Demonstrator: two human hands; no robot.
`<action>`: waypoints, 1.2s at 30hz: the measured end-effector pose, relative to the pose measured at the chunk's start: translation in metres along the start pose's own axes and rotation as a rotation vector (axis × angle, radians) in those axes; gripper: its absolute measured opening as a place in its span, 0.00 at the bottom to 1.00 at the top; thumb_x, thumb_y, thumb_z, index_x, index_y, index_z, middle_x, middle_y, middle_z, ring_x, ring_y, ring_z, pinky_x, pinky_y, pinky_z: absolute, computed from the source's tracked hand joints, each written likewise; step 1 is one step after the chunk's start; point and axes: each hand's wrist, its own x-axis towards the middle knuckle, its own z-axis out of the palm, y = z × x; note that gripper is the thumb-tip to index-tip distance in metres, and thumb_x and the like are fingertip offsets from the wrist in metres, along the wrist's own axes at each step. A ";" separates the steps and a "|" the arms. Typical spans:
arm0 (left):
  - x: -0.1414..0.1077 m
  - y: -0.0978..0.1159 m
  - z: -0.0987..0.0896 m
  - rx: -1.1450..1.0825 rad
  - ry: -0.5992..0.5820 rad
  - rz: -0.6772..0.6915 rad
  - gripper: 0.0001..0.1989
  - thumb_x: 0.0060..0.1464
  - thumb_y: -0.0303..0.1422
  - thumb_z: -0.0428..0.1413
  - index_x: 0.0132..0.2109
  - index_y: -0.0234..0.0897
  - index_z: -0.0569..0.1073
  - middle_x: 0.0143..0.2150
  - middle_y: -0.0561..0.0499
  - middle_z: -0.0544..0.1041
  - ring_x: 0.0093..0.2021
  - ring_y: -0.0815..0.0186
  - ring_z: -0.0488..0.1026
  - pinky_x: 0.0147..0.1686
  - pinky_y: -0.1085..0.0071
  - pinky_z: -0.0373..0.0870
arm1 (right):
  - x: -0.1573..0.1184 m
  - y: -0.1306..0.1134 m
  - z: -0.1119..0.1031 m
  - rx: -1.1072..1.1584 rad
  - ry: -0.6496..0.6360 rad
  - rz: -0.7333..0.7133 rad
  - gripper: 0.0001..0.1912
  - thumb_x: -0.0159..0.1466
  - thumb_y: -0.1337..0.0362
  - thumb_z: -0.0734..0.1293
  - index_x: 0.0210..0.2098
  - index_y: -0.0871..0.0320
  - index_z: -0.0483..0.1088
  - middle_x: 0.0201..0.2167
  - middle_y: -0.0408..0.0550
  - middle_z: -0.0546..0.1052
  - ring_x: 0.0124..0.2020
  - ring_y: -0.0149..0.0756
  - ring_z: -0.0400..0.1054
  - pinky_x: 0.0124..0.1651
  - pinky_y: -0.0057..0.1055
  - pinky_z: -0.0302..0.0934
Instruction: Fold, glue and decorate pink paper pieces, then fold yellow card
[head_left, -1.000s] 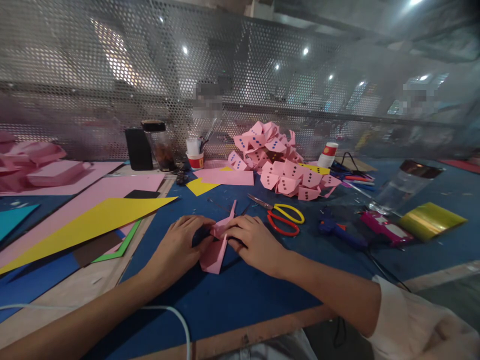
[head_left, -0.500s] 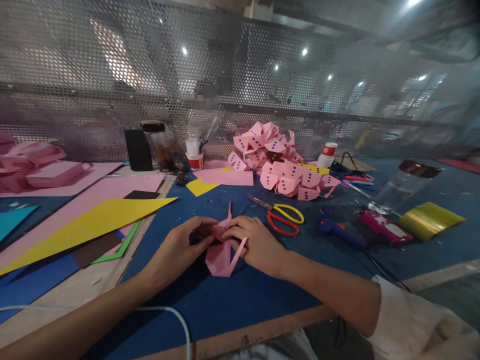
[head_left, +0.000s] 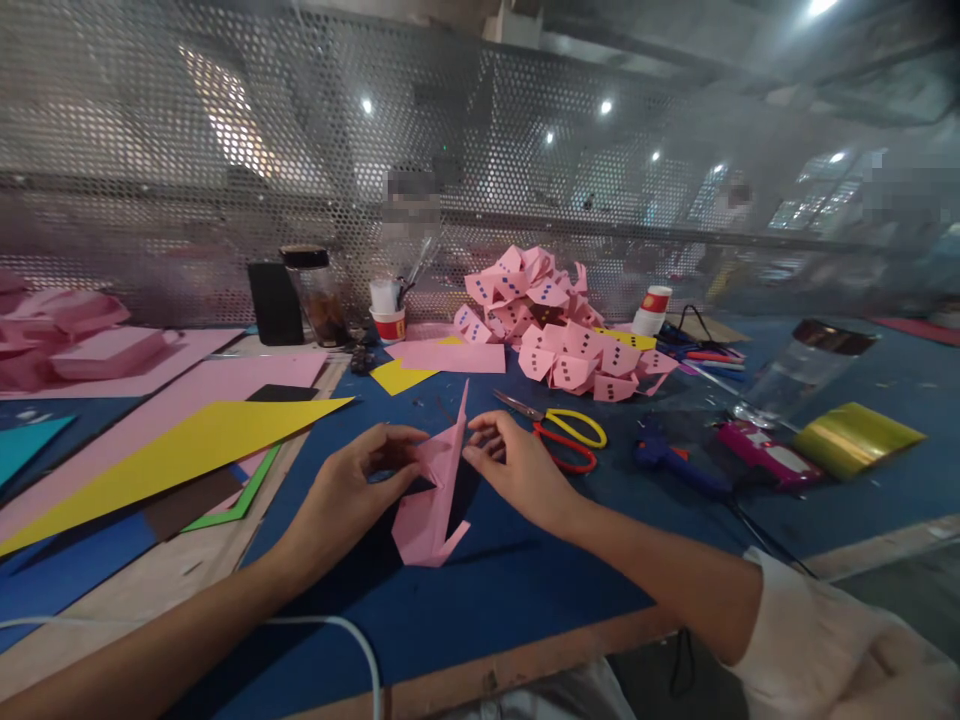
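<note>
A folded pink paper piece (head_left: 427,520) with a long pointed tip and a narrow strip at its lower right is held over the blue table mat (head_left: 525,590). My left hand (head_left: 367,475) pinches its left edge between thumb and fingers. Just right of the paper's tip is my right hand (head_left: 517,465), its fingers curled and apart, with nothing visible in them. Scissors (head_left: 559,430) with one yellow and one red handle lie just beyond my right hand.
Folded pink paper shapes with dark dots (head_left: 570,350) are heaped at the back. To the right lie a blue glue gun (head_left: 679,460), a magenta object (head_left: 769,455) and a clear jar (head_left: 814,370). Coloured sheets (head_left: 187,450) cover the left side; a white cable (head_left: 352,630) curves in front.
My right hand has let go of the pink paper and moved slightly right. The paper has turned and shifted a little left in my left hand, showing more of its long edge.
</note>
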 end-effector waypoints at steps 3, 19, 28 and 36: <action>-0.001 0.001 0.001 -0.028 0.002 -0.010 0.19 0.53 0.41 0.61 0.50 0.38 0.73 0.41 0.48 0.81 0.41 0.58 0.79 0.43 0.60 0.77 | 0.005 0.003 0.001 0.297 -0.047 0.148 0.18 0.63 0.58 0.69 0.49 0.57 0.64 0.37 0.45 0.76 0.35 0.33 0.74 0.37 0.31 0.69; -0.002 0.008 -0.004 -0.296 -0.054 -0.146 0.16 0.59 0.40 0.56 0.53 0.42 0.73 0.52 0.48 0.77 0.49 0.58 0.76 0.47 0.65 0.74 | 0.018 -0.007 -0.020 0.688 0.110 0.296 0.12 0.57 0.58 0.73 0.33 0.59 0.71 0.29 0.44 0.77 0.30 0.31 0.74 0.38 0.29 0.69; -0.001 0.006 0.000 -0.642 -0.224 -0.200 0.17 0.54 0.39 0.63 0.49 0.36 0.77 0.48 0.43 0.81 0.43 0.58 0.79 0.48 0.61 0.76 | 0.015 -0.011 -0.020 0.864 0.151 0.265 0.13 0.56 0.59 0.75 0.32 0.59 0.70 0.29 0.45 0.79 0.33 0.33 0.75 0.40 0.30 0.70; -0.007 0.010 0.002 -0.489 -0.281 -0.275 0.13 0.49 0.38 0.66 0.39 0.34 0.81 0.38 0.46 0.85 0.39 0.61 0.81 0.43 0.71 0.75 | 0.007 -0.016 -0.019 0.678 0.091 0.253 0.09 0.59 0.60 0.72 0.31 0.58 0.70 0.26 0.42 0.76 0.28 0.31 0.72 0.35 0.28 0.67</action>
